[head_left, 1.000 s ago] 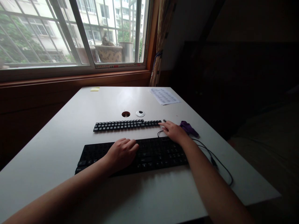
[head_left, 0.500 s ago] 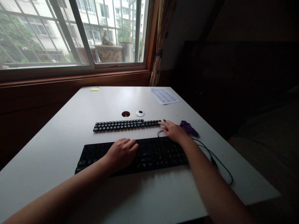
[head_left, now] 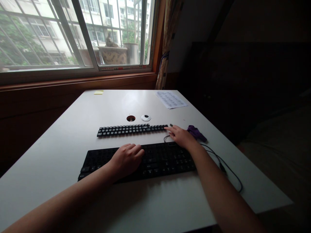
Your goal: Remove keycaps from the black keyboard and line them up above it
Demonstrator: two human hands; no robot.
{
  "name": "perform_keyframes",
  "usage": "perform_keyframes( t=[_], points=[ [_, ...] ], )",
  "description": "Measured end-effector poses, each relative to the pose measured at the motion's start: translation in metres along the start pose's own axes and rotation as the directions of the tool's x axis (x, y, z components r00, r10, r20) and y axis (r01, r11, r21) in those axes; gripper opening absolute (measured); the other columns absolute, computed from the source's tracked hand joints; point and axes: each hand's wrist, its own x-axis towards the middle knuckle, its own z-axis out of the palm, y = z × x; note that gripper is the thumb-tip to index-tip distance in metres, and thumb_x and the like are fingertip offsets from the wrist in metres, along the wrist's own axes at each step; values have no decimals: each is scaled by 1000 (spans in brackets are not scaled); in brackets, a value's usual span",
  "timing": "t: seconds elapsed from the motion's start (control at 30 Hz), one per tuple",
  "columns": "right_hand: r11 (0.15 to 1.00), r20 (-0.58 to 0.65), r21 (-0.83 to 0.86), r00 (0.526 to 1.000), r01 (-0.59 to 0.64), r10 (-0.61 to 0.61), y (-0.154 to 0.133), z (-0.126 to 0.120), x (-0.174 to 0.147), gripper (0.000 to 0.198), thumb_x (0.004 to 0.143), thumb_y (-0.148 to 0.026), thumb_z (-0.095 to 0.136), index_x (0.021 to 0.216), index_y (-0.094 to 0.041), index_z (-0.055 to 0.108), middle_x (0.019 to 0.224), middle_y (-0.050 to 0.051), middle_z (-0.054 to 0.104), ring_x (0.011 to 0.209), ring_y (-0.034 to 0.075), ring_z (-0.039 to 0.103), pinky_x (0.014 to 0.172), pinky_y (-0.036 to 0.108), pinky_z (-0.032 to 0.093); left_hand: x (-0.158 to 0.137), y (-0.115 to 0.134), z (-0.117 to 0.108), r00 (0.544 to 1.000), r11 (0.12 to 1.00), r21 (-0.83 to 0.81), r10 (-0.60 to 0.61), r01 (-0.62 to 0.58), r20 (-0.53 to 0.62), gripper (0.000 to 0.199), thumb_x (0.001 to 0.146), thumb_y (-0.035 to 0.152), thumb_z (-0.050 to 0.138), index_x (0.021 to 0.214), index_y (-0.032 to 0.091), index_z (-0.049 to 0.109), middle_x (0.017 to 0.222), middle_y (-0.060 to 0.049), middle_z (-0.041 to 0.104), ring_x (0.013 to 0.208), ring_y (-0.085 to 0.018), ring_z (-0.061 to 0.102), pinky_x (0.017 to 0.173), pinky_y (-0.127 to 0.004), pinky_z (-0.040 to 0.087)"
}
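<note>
A black keyboard (head_left: 157, 166) lies on the white desk in front of me, its upper left part dark and apparently without keycaps. Behind it, loose black keycaps (head_left: 126, 130) stand in long rows. My left hand (head_left: 128, 157) rests over the middle of the keyboard with its fingers curled under; whatever they hold is hidden. Reaching past the keyboard's upper right corner, my right hand (head_left: 181, 136) has a finger stretched out to the right end of the keycap rows. A small dark piece (head_left: 171, 125) shows right behind that finger, too small to name.
A purple cloth (head_left: 196, 133) lies right of my right hand. The keyboard's cable (head_left: 233, 174) loops along the right side of the desk (head_left: 60, 142). Farther back are a cable hole (head_left: 131, 118), a round cover (head_left: 145, 117), printed sheets (head_left: 171, 99) and a yellow note (head_left: 98, 92).
</note>
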Motion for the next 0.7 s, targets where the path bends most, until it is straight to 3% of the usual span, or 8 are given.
perform_keyframes(
  t=[0.17,0.3,0.47,0.53,0.63,0.7],
  points=[
    [999,-32,49,999,18,-16,2,2,-1,47,91,-24,51,136,-36,55,117,5,64,92,21,64,79,30,50,-1,0,0,1000,1000,1,-5,5,-3,6,84,14,52,82,20,50,83,-3,56,71,-21,51,63,-36,42],
    [979,-132,183,989,89,-65,5,0,-2,48,91,-23,51,138,-26,51,106,7,65,88,20,63,81,31,50,-2,0,0,1000,1000,4,-3,3,0,6,83,14,52,82,20,50,84,-4,57,71,-21,51,62,-35,41],
    [943,-342,302,939,141,-31,9,-17,-8,30,97,-33,42,109,-20,67,99,9,66,94,22,62,88,35,48,-2,0,0,1000,1000,2,-2,2,11,5,85,15,52,83,19,50,85,-4,57,72,-21,52,63,-35,42],
    [925,-342,368,939,92,43,9,-28,-13,35,98,-37,38,96,-20,69,91,8,66,87,21,62,83,34,48,-2,0,0,1000,1000,2,-3,3,15,5,85,16,53,84,20,50,85,-4,57,72,-21,52,64,-35,42],
    [855,-249,519,955,-12,164,4,-46,-20,43,99,-46,34,90,-20,67,80,4,64,71,18,60,70,30,47,-2,0,0,1000,1000,3,0,0,14,5,85,16,53,83,20,50,84,-4,57,72,-21,52,63,-35,42],
    [848,-252,529,953,-11,170,-1,-58,-25,48,99,-49,33,83,-19,67,79,5,63,75,18,60,71,30,45,-2,0,0,1000,1000,3,2,-2,12,6,85,15,53,83,20,50,84,-4,57,71,-21,52,63,-35,42]
  ],
)
